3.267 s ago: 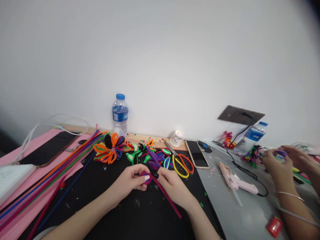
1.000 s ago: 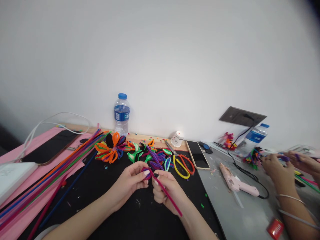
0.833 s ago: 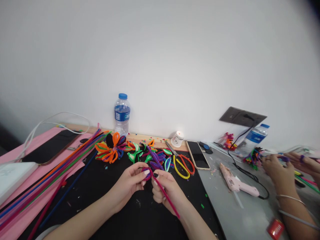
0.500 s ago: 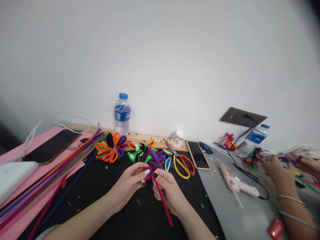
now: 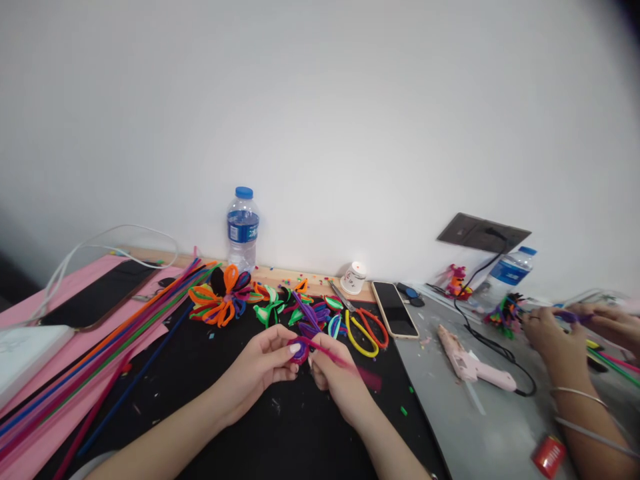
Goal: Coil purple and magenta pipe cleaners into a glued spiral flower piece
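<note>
My left hand (image 5: 265, 361) pinches a small purple and magenta pipe cleaner coil (image 5: 300, 351) between thumb and fingers. At the coil's right side, my right hand (image 5: 336, 373) is closed with its fingertips against the pipe cleaner. The loose magenta end (image 5: 367, 379) is smeared by motion and lies across the back of that hand. Just beyond my hands are purple pipe cleaner loops (image 5: 307, 313), a green and white looped shape (image 5: 269, 307) and an orange pipe cleaner flower (image 5: 225, 297). Scissors (image 5: 367, 327) with yellow and red handles lie to the right of these.
On the left, long pipe cleaners (image 5: 115, 347) rest over pink sheets (image 5: 95, 270) beside a tablet (image 5: 97, 293). A bottle (image 5: 243, 230), a paper cup (image 5: 354, 277) and a phone (image 5: 395, 310) stand or lie along the back. A glue gun (image 5: 475, 367) and a co-worker's hands (image 5: 560, 333) are at right.
The magenta end swung from pointing down toward me to lying rightward over my right hand. My right thumb shifted at the coil, which now shows more of its face.
</note>
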Motion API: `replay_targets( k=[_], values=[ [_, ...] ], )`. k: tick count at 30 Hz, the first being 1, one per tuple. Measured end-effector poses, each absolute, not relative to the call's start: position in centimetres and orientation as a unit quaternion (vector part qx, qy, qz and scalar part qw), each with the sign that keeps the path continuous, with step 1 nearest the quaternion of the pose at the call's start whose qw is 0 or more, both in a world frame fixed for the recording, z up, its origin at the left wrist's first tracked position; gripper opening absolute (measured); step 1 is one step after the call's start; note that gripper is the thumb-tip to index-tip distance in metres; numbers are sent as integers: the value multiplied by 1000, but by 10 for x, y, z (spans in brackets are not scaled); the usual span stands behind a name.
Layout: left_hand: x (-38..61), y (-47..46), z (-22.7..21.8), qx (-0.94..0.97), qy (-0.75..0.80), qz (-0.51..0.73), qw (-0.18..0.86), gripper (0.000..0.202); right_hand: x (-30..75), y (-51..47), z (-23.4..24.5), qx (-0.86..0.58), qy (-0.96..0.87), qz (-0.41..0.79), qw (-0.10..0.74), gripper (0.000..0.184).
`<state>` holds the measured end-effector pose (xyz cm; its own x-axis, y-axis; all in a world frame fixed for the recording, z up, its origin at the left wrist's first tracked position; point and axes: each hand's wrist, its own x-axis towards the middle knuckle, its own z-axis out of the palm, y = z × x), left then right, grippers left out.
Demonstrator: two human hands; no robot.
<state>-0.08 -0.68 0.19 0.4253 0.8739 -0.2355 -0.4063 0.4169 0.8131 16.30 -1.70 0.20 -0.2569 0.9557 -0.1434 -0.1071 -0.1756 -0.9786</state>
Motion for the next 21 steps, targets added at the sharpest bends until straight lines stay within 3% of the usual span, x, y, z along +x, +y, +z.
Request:
replay_targets(
  k=[6, 16, 21],
  values=[
    [-2, -4, 2, 353, 349, 420, 760, 20, 181, -9, 7, -504, -569, 510, 402, 24],
    [-9, 1, 2, 338, 348, 354, 800, 18, 217, -2, 20, -495, -546, 558, 382, 26],
    [-8, 0, 2, 355, 379, 310, 797, 18, 214, -12, 33, -456, -641, 550, 282, 30]
  ],
)
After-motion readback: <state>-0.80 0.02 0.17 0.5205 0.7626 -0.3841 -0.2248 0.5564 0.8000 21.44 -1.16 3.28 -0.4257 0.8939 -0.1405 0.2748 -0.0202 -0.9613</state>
